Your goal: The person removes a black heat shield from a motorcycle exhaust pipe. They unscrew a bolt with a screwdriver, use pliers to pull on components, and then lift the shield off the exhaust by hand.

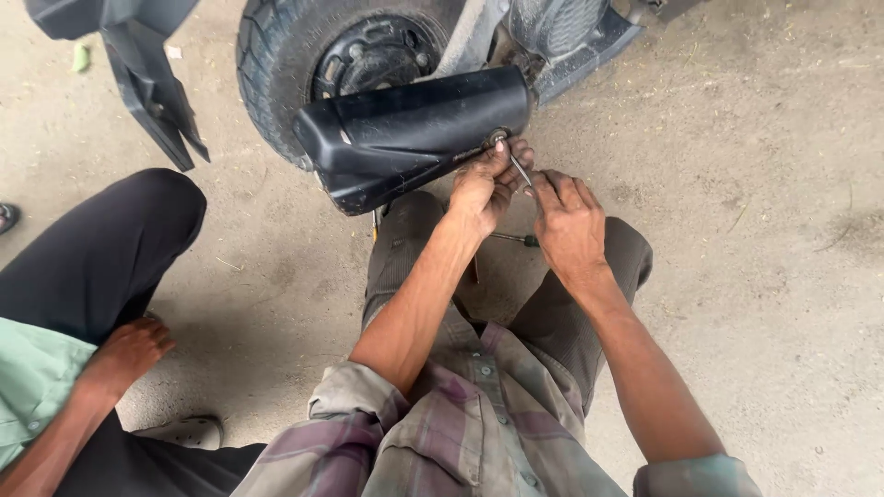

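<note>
Both hands are kept close together at the lower right end of the glossy black plastic mudguard cover (414,129). A small round metal fastener (498,138) at that corner is pinched by the left hand (485,184), while a thin silver metal tool (520,170) is grasped by the right hand (569,225). Behind the cover, the black rubber scooter tyre (276,64) is seen. For good work, the tool should probably be held straight on the fastener and the cover steadied. On the dusty concrete floor (755,230), another person's hand (129,350) is rested on a knee.

Dusty concrete floor (764,230) — screwdriver (516,239) lying there.
</note>
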